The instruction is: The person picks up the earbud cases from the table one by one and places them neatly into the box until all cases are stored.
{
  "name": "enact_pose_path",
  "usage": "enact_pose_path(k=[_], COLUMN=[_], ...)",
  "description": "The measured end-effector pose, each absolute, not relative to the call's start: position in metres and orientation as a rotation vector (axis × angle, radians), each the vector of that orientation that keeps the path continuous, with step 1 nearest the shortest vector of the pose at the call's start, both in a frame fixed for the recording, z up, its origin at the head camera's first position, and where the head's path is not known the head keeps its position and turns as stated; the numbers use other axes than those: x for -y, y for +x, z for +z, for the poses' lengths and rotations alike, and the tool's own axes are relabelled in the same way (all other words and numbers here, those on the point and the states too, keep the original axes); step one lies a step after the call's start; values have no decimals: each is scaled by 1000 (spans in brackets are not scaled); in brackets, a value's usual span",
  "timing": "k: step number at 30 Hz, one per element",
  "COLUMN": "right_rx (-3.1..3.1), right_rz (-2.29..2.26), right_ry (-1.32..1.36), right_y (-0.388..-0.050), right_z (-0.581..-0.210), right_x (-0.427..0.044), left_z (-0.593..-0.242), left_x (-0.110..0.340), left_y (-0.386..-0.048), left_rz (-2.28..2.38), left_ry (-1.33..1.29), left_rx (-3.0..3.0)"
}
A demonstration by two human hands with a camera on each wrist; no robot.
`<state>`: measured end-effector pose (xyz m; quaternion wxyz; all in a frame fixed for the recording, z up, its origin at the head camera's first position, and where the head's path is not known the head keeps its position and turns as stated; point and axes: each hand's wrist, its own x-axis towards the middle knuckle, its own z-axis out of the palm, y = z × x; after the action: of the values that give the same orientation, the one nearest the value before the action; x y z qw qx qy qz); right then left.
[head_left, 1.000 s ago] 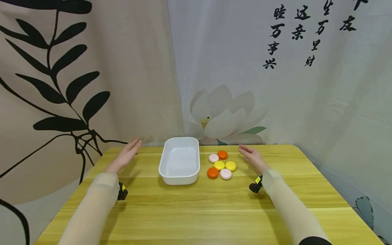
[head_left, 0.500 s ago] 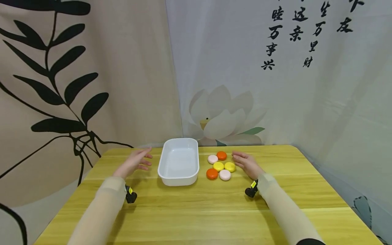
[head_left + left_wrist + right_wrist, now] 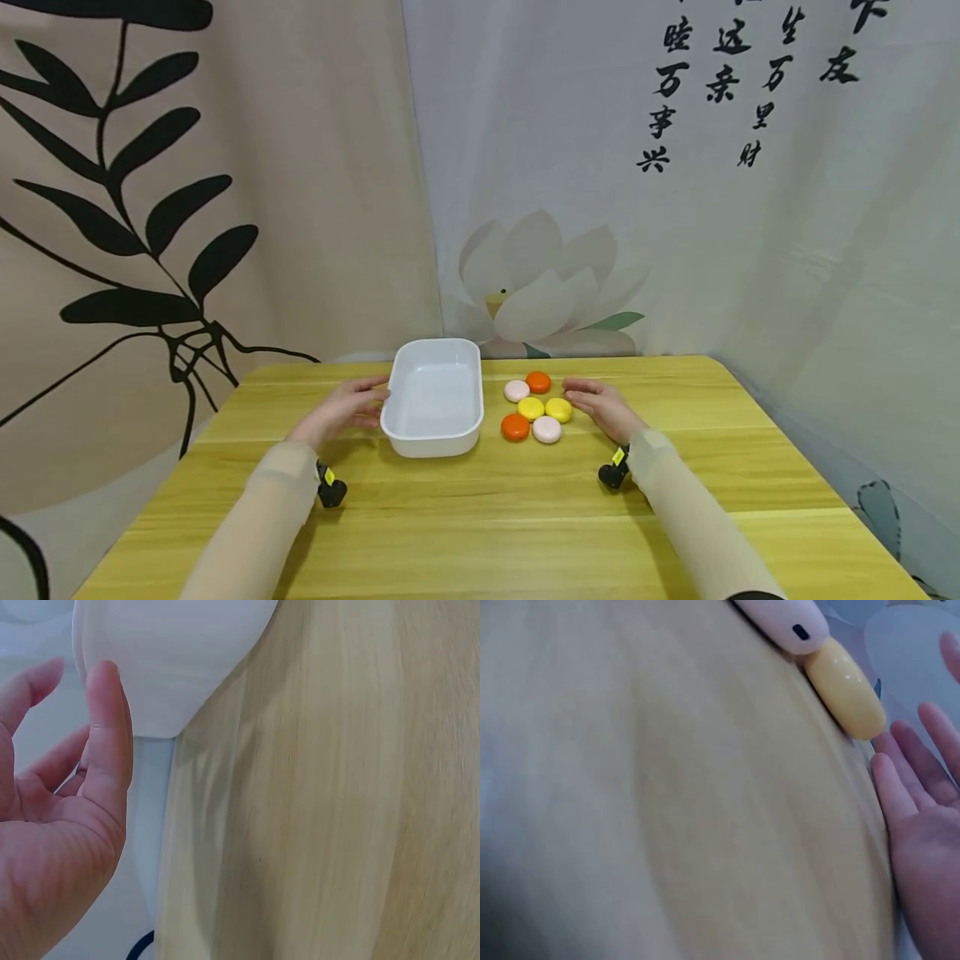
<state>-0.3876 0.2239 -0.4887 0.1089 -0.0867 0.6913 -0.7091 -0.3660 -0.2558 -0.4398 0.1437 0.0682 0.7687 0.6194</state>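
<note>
A white rectangular tub [image 3: 431,447] stands on the table. My left hand [image 3: 347,412] is at its left side, fingers fairly straight and tips by the rim. In the left wrist view the fingers of the left hand [image 3: 75,795] overlap the tub wall [image 3: 165,667]; whether they touch cannot be told. Right of the tub lie glossy rounded discs: two orange [image 3: 515,427], two yellow [image 3: 558,409] and two pale pink [image 3: 547,430]. My right hand [image 3: 606,410] rests low beside them with relaxed fingers, close to a yellow disc [image 3: 847,690] and holding nothing. One pink disc [image 3: 784,622] shows a dark slot.
The wood-grain table [image 3: 480,525] reaches back to a printed curtain [image 3: 345,167] with leaves, a lotus and writing. A small black device [image 3: 330,487] sits at the left wrist and another black device [image 3: 615,471] at the right.
My left hand has moved right and down to the tub's side. My right hand has shifted left toward the discs. The tub and discs keep their arrangement; the head view has shifted slightly.
</note>
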Motion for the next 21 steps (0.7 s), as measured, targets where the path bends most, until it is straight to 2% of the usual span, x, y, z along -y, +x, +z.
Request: enact_pose_path(k=[6, 21], right_rx=[-2306, -2260], right_rz=[-1823, -1651], right_ry=[-251, -453], right_y=[-387, -388], right_z=[-488, -487], right_x=[-222, -217], left_z=[-448, -447], left_x=[254, 251], left_y=[-371, -371], left_rz=[1824, 1898], left_ry=[169, 108], left_rx=[-2179, -2131])
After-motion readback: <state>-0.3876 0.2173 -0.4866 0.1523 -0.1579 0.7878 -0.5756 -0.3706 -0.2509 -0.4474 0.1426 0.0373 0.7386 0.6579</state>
